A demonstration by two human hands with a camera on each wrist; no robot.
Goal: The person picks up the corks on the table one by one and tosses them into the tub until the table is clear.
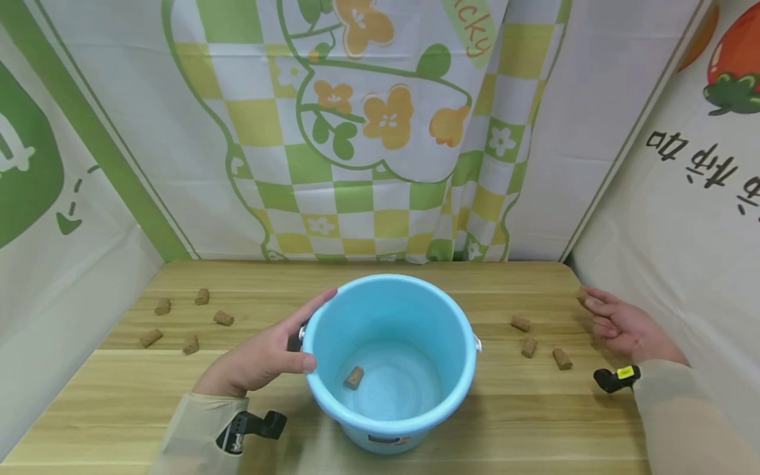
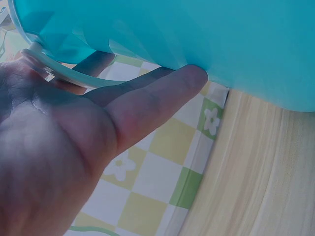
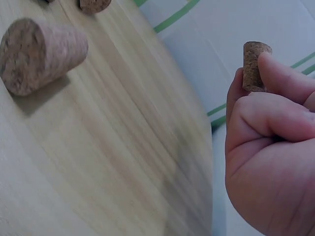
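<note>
A light blue bucket stands upright on the table, with a cork lying on its bottom. My left hand rests against the bucket's left side, thumb and fingers spread fairly straight along the rim and outer wall. In the left wrist view, the pale bail handle crosses by these fingers. Over at the table's far right, my right hand pinches another cork between thumb and fingers, off the tabletop. Several corks lie near it, among them one cork closest to the hand.
On the left part of the wooden table, several more corks are scattered, including one cork nearest my left arm. A patterned curtain hangs behind the back edge, and printed cloth walls close both sides.
</note>
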